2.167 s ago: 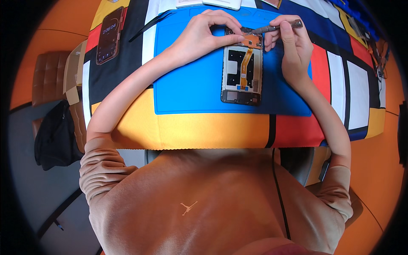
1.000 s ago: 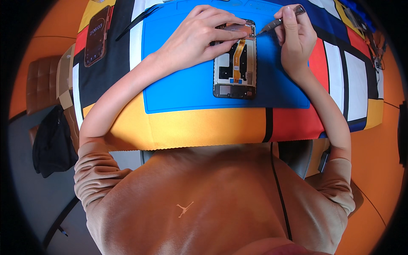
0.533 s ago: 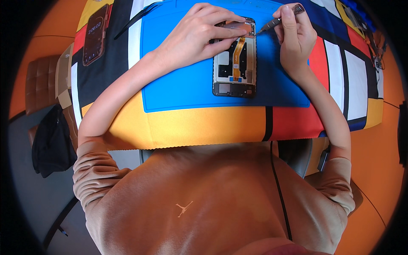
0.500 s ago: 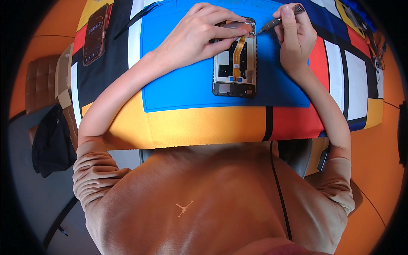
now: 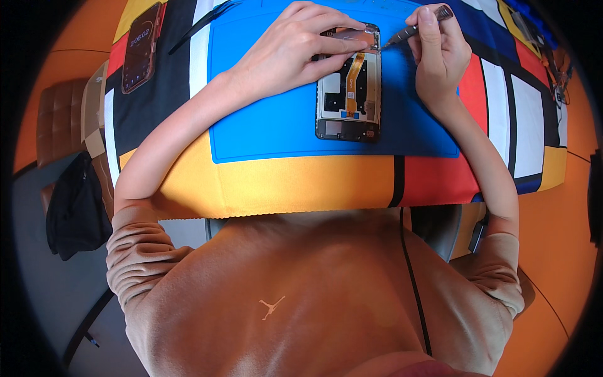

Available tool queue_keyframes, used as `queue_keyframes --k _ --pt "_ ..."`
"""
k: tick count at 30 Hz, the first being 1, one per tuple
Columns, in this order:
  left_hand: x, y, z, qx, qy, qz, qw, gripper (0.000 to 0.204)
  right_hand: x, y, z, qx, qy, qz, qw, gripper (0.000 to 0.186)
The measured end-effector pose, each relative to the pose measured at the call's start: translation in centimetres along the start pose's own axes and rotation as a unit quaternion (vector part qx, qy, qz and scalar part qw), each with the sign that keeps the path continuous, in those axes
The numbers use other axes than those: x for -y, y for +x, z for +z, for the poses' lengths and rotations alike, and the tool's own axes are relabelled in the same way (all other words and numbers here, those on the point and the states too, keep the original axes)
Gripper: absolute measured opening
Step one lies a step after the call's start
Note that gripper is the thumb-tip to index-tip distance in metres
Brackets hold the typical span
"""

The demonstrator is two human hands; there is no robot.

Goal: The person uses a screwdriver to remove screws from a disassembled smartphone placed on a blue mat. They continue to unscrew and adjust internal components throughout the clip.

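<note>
Opened phone (image 5: 339, 103) lies face-up or face-down, cannot tell which, on the blue mat (image 5: 264, 135), right of the mat's middle, inner parts exposed. Yellow-orange ribbon cable (image 5: 353, 88) runs lengthwise down it. Your left hand (image 5: 308, 44) rests over the phone's upper left, fingers slightly apart; whether they pinch anything, cannot tell. Your right hand (image 5: 443, 56) grips a slim dark tool (image 5: 400, 38) like a pen, tip slanting down to the phone's upper right edge; contact unclear. Mat sits on the worktop (image 5: 282, 185), covered in color-blocked cloth. Left of the mat: another phone (image 5: 141, 47), screen lit; a slim black item (image 5: 202, 28) crosses toward the mat's upper left corner.
</note>
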State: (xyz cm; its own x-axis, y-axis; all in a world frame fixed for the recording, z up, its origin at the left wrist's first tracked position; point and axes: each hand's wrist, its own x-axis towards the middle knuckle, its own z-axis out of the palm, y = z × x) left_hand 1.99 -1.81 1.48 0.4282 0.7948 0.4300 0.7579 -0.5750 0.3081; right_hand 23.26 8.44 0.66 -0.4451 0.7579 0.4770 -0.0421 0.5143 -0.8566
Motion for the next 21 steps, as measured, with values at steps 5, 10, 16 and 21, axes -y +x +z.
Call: queue_keyframes --k 5,10,16,21 --pt "-0.2 0.1 -0.2 0.003 0.000 -0.001 1.000 0.034 0.0 -0.3 -0.3 0.012 -0.040 -0.006 0.999 0.023" --pt "-0.1 0.1 -0.1 0.002 0.002 0.000 1.000 0.034 -0.3 -0.1 -0.7 0.049 -0.151 -0.137 0.978 0.020" --pt "0.4 0.2 0.3 -0.010 -0.011 0.014 1.000 0.034 0.8 2.1 -0.9 0.104 -0.193 -0.275 0.936 0.015" --pt "0.4 0.2 0.3 -0.012 -0.026 0.014 0.999 0.035 2.3 2.9 -1.7 0.182 -0.140 -0.108 0.967 0.013"
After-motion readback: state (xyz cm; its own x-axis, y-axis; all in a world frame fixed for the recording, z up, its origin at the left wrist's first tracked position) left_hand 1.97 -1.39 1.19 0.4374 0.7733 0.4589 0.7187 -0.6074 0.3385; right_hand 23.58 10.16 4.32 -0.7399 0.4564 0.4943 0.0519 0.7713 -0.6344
